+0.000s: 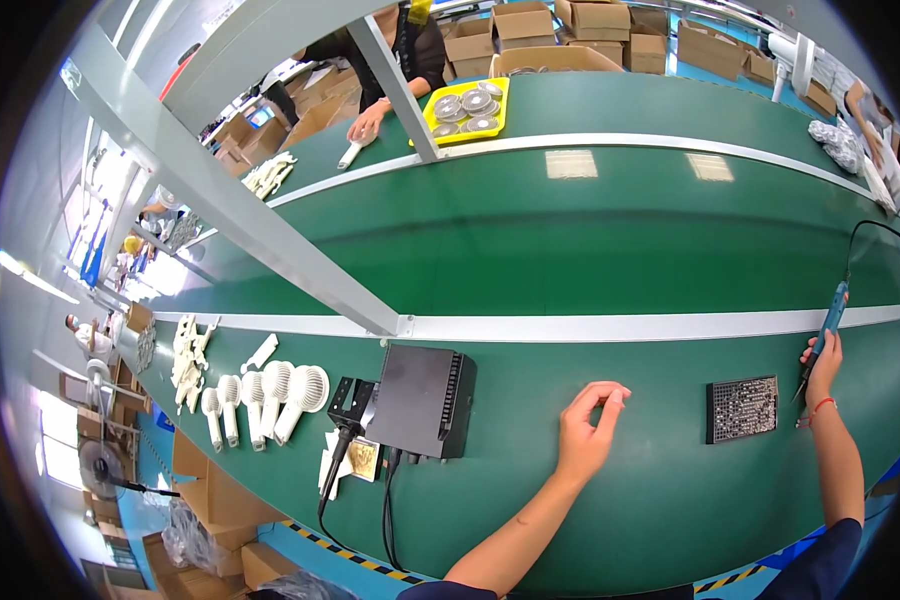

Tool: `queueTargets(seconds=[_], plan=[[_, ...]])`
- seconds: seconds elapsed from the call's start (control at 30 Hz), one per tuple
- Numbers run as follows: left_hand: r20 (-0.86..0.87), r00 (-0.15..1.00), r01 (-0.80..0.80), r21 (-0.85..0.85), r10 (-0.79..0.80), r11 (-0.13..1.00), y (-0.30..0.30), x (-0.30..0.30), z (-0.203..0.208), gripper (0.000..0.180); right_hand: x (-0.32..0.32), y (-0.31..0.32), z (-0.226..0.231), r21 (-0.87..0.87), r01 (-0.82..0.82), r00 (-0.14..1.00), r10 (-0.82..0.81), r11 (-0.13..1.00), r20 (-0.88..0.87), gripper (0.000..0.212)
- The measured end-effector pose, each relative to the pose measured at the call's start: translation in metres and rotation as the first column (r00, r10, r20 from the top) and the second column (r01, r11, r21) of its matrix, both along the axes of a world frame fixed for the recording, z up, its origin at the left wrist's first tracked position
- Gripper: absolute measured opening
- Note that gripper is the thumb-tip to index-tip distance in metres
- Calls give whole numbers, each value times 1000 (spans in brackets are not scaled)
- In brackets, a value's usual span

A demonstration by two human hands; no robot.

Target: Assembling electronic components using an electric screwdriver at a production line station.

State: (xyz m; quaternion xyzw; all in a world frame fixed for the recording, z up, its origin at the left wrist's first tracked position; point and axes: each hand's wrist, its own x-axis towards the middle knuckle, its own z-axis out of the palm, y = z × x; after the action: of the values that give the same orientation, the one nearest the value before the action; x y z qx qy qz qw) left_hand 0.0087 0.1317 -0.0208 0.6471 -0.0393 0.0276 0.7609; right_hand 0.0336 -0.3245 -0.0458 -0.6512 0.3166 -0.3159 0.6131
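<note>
My right hand point(822, 365) is wrapped round a blue electric screwdriver point(831, 312), which stands tilted with its bit pointing down and its black cord running up from the top. Just left of that hand, a black tray point(711, 415) full of small metallic pieces lies on the green work surface point(650, 500). My left hand point(587, 430) is raised over the surface, its thumb and fingertips pressed together in a pinch. Whether anything tiny sits between those fingertips is too small to tell.
A black box-shaped unit point(415, 400) stands left of my hands, beside a soldering iron point(338, 455) in its stand. White handheld fans point(298, 400) lie further left. Grey metal posts point(260, 220) cross the view. Opposite, a person's hand point(367, 122) is near a yellow tray point(505, 100) of round discs.
</note>
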Motion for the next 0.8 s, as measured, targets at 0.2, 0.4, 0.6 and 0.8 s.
queueTargets(seconds=[0.2, 0.4, 0.6, 0.8], plan=[[54, 998, 16, 33, -17, 999, -19, 9, 0, 12, -13, -21, 17, 23, -25, 1000, 25, 999, 6, 21], [30, 995, -95, 62, 93, 994, 5, 8, 13, 16, 20, 43, 25, -34, -12, 1000, 12, 999, -16, 19], [5, 999, -44, -2, 44, 999, -12, 4, 10, 16, -4, 24, 22, -5, 88, 996, -88, 996, -26, 34], [-12, 1000, -27, -12, 27, 1000, -5, 2, 8, 13, -1, 39, 33, -46, 99, 994, -101, 994, -42, 35]])
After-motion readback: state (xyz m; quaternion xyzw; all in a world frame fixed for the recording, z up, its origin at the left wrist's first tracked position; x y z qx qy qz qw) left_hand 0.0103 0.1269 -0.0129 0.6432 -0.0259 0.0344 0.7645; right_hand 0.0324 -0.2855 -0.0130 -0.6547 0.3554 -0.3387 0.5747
